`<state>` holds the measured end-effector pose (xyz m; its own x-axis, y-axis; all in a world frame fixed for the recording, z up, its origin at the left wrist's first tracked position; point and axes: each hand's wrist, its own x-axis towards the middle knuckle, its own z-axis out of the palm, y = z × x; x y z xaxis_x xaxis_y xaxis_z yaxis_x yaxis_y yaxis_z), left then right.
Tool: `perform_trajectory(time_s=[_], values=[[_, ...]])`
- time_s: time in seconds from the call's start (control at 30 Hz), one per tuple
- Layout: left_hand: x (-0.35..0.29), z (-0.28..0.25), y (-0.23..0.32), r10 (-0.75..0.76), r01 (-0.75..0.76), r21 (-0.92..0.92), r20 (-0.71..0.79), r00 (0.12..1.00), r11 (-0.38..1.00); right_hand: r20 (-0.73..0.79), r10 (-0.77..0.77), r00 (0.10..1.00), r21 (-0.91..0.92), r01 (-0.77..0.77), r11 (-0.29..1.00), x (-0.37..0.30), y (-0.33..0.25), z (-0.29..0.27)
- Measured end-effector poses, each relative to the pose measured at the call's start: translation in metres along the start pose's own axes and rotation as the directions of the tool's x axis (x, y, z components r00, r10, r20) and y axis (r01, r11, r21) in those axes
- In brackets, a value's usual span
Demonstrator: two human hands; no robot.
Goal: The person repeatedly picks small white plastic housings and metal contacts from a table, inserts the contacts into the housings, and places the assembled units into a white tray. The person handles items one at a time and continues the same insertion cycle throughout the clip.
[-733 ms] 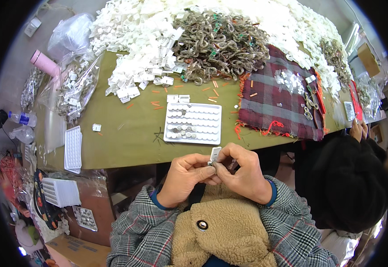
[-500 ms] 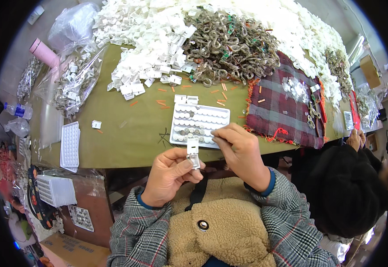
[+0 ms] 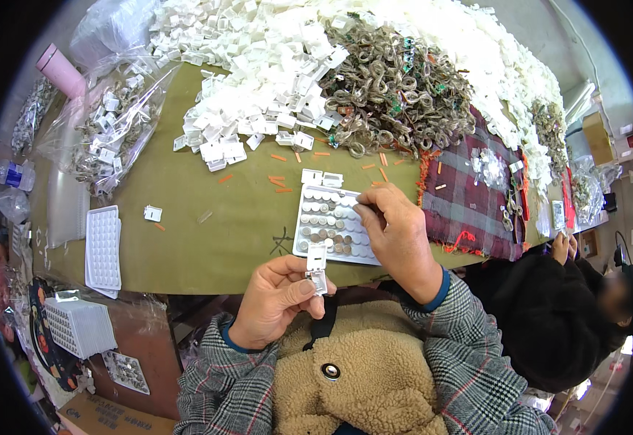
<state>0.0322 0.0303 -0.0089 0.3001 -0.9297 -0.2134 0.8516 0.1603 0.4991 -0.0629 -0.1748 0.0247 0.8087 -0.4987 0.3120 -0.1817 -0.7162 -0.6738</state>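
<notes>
Nearest the camera, the left hand (image 3: 276,297) is closed around a small white hinged case (image 3: 317,268), pinching it between thumb and fingers so that it stands open just off the near edge of the worktop (image 3: 208,239). Just beyond it, the right hand (image 3: 396,232) reaches over a white compartment tray (image 3: 327,221) that lies flat on the olive-green worktop; its fingertips are pinched together at the tray's far right corner, but whether they hold anything is too small to tell. The tray's cells hold rows of small round metal discs (image 3: 320,235).

To the left, near the worktop's edge, lies an empty white tray (image 3: 103,246), and a single white case (image 3: 152,213) sits apart between the two trays. Short orange slivers (image 3: 279,181) are scattered past the compartment tray. To the right, a red plaid cloth (image 3: 469,196) covers part of the worktop.

Farther back rises a large heap of white cases (image 3: 258,94), with a tangled mound of brownish wire loops (image 3: 396,94) beside it. A clear plastic bag (image 3: 106,123) of parts rests at the far left.

At the right edge, another person in a dark jacket (image 3: 548,312) sits by the worktop.
</notes>
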Motion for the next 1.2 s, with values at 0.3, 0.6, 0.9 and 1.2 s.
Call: perform_trajectory(time_s=[0.3,0.6,0.9,1.2], values=[[0.005,-0.004,0.003,0.008,-0.007,-0.025,0.025,1.000,1.000,0.081,-0.206,0.975,-0.208,0.218,0.954,0.016,0.015,0.018],[0.002,-0.003,0.002,0.045,-0.045,-0.006,0.000,0.999,0.999,-0.165,-0.149,0.975,-0.087,0.136,0.987,-0.001,0.017,-0.026],[0.003,0.009,-0.009,0.067,-0.066,0.064,0.001,0.998,0.996,-0.218,-0.008,0.976,-0.351,-0.071,0.934,-0.073,0.070,-0.094],[0.008,0.054,-0.018,-0.042,0.044,0.163,-0.016,0.999,0.986,-0.283,0.038,0.958,-0.133,-0.078,0.988,-0.071,0.088,-0.103]])
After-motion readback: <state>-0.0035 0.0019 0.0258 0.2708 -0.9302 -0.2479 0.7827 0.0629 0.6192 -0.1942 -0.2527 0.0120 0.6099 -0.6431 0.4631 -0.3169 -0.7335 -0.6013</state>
